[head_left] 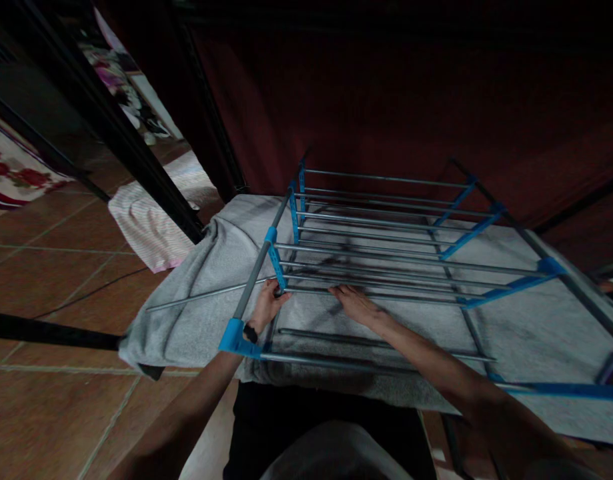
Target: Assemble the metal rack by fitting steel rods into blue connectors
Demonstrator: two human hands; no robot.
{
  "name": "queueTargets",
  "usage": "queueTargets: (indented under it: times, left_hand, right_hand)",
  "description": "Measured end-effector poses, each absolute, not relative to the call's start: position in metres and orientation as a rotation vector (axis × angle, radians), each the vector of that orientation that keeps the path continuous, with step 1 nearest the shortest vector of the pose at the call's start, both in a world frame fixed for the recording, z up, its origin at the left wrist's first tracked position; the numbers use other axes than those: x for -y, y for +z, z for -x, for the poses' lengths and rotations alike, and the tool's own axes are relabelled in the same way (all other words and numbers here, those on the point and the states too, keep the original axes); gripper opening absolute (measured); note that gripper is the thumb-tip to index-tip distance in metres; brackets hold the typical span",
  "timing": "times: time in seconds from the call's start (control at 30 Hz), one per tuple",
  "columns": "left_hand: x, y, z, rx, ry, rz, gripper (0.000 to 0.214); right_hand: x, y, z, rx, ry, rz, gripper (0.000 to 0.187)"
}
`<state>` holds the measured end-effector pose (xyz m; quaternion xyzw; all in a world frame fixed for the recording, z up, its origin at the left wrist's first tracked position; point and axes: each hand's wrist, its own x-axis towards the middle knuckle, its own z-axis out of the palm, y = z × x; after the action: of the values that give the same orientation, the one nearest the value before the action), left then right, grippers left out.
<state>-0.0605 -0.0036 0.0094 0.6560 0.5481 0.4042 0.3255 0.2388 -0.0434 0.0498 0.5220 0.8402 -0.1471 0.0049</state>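
Note:
A rack of grey metal rods [411,268] and blue plastic brackets lies on its side before me. My left hand [269,308], a dark band at its wrist, is closed around the lower end of a blue bracket [277,265], where the lowest rod meets it. Along that same lowest rod [311,291], the fingers of my right hand [357,305] are bent over the metal. A blue corner piece [235,337] joins two tubes beside my left wrist. One loose rod [206,294] rests on the cloth to the left, and another rod [336,339] lies below my hands.
A grey blanket [186,340] covers the surface under the rack. Dark metal posts [136,133] stand at the left, with a dark red cloth [386,107] behind. On the tiled floor [46,413] lies a striped cloth [146,230].

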Motion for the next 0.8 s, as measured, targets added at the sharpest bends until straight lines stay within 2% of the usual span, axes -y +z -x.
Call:
queueTargets:
  times: [0.17,0.33,0.5,0.6,0.73,0.8]
  left_hand:
    - [-0.006,0.001,0.073,-1.341,1.035,-1.806,0.028]
    - [-0.014,-0.006,0.079,-1.296,1.02,-1.807,0.028]
    - [-0.02,-0.011,0.082,-1.222,0.975,-1.751,0.037]
    - [-0.02,-0.013,0.081,-1.193,1.001,-1.723,0.039]
    - [-0.019,-0.014,0.08,-1.185,1.01,-1.704,0.042]
    - [-0.019,-0.014,0.081,-1.162,1.01,-1.699,0.043]
  right_hand:
    - [0.042,0.062,-0.238,-2.581,-0.513,-1.629,0.051]
    - [0.041,0.067,-0.237,-2.551,-0.494,-1.601,0.052]
    - [0.036,0.061,-0.228,-2.588,-0.474,-1.577,0.053]
    - [0.031,0.058,-0.209,-2.67,-0.482,-1.5,0.057]
    - [0.02,0.057,-0.172,-2.713,-0.486,-1.515,0.049]
    - [0.015,0.058,-0.156,-2.746,-0.504,-1.45,0.051]
